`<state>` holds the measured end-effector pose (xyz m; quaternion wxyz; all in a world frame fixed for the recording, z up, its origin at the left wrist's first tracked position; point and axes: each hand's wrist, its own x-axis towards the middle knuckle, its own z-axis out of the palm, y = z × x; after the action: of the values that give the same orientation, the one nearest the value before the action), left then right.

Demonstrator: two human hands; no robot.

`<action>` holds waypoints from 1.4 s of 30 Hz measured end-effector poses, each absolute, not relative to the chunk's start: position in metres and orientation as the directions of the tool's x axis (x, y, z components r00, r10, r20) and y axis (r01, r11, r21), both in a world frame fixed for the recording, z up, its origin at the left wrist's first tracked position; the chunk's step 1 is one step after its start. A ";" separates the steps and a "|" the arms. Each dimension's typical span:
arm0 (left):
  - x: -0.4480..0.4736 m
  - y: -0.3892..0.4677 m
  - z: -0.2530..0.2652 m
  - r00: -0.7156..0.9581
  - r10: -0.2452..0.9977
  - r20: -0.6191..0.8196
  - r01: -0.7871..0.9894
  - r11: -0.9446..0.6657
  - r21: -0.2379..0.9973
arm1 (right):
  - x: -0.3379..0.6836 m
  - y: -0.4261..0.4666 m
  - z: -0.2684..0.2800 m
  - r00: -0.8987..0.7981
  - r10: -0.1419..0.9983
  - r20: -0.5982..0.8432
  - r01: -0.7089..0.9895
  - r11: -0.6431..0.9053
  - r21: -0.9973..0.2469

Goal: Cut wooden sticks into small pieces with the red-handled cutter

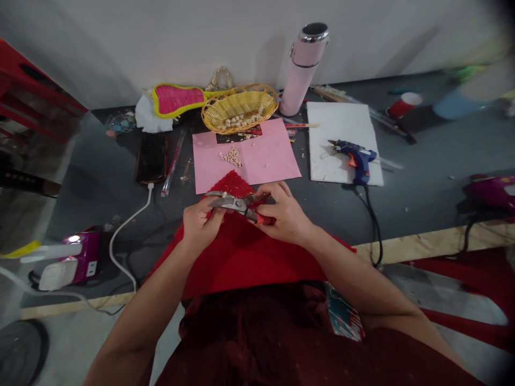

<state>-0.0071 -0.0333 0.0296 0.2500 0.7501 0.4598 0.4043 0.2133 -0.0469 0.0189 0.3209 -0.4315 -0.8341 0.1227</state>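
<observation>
My right hand (pixel 281 212) is closed around the red handles of a pair of pruning shears (pixel 238 205), whose metal blades point left. Close to those blades, my left hand (pixel 201 222) is pinched on a small pale piece (pixel 224 196); its exact kind is too small to tell. Both hands are above a red cloth (pixel 253 252) spread over the table's front edge and my lap. Just beyond the cloth's tip, a little pile of short pale cut pieces (pixel 231 156) lies on a pink sheet of paper (pixel 277 155).
Behind the paper sits a wicker basket (pixel 217 110) with more pale pieces, beside a pink flask (pixel 300 72). A blue glue gun (pixel 358 158) rests on a white board (pixel 328 120) at right. At left lie a phone (pixel 152 158) with a cable and a purple power strip (pixel 86 260).
</observation>
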 end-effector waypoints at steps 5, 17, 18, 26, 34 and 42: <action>-0.006 -0.033 0.031 0.254 0.883 0.395 0.502 -0.469 0.727 | 0.214 -0.046 0.016 -0.433 0.807 0.401 0.650 0.588 -0.482; -0.006 -0.034 0.030 0.261 0.902 0.343 0.541 -0.431 0.722 | 0.218 -0.043 0.016 -0.465 0.771 0.434 0.600 0.635 -0.486; -0.006 -0.034 0.030 0.263 0.902 0.341 0.535 -0.431 0.727 | 0.219 -0.043 0.016 -0.465 0.772 0.433 0.602 0.635 -0.484; -0.011 -0.032 0.027 0.345 0.913 0.219 0.272 -0.320 0.907 | 0.217 -0.044 0.015 -0.492 0.751 0.441 0.583 0.660 -0.474; -0.012 -0.029 0.032 0.407 0.907 0.110 0.066 -0.149 0.987 | 0.216 -0.045 0.020 -0.436 0.823 0.364 0.585 0.567 -0.580; -0.017 -0.029 0.029 0.467 0.879 0.093 0.082 -0.148 0.986 | 0.218 -0.043 0.019 -0.522 0.783 0.339 0.557 0.614 -0.559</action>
<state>-0.0170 -0.0290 0.0291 0.5426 0.6625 0.3628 0.3674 0.2181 -0.0430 0.0195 0.2893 -0.3939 -0.8504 0.1947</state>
